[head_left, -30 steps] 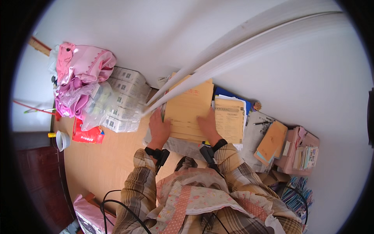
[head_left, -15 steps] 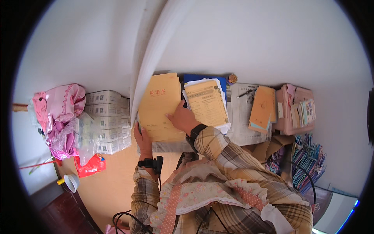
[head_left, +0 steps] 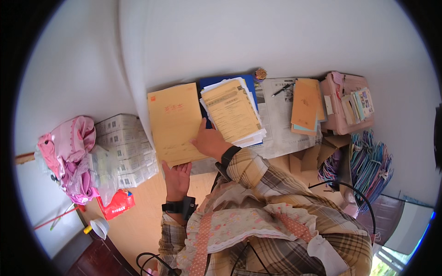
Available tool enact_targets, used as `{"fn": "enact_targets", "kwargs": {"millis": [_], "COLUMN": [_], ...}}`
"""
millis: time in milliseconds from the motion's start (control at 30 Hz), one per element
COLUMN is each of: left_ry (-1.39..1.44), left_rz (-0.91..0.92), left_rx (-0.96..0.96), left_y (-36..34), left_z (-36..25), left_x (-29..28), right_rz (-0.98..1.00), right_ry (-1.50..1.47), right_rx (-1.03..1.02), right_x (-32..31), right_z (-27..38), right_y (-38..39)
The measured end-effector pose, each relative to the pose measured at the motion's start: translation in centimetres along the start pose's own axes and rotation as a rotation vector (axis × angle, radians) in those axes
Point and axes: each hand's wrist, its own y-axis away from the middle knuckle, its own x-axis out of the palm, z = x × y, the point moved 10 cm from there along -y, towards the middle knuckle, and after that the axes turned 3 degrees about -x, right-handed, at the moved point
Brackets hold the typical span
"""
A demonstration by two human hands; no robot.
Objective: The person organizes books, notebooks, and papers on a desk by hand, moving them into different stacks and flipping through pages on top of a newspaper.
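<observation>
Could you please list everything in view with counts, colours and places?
notebooks: one pile, tan, left of papers
papers: one pile, tan and white, on folder
folder: one, blue, under papers
newspaper: count unclear, grey, right of papers
pen: one, black, on newspaper
booklets: several, orange, right of pen
box: one, pink, right of booklets
carton: one, brown, beside hangers
hangers: many, multicoloured, lower right
packs: several, white, left
cloth: one heap, pink, far left
packet: one, red, floor
bowl: one, white, lower left
apron: one, pink floral, worn
left hand: one, bare, notebooks' near edge
right hand: one, bare, on notebooks
</observation>
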Motion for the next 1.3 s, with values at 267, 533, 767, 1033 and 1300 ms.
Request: {"fn": "enact_targets", "kwargs": {"millis": [267,533,767,1033,1300], "left_ry": [0.113,-0.415,-0.946,-1.13,-1.445], "left_rz": [-0.08,-0.002,0.32,0.586,0.33], "left_rx": [-0.15,-0.358,-0.615,-0.648,-0.011], "left_y": [-0.6,2.4,3.9,2.3,-14.1], "left_z": [1.8,9.5,18.1,30.2,41.0], "left_x": [-1.7,-0.6,9.2,22.3,24.7], "right_rz": [-0.074,-0.411,-0.725,-0.851,-0.654], "right_ry": [-0.106,-0.604,-0.566,-0.284,-0.185], "right_rx": [-0.048,-0.207,0.533,0.773,0.909], "right_x": [-2.4,-12.6,-14.4,-18.7,-18.5], "right_z": [0.2,-8.3,-39.2,-54.8,-57.8], "right_y": [2.4,14.6,22.7,24.7,22.2]}}
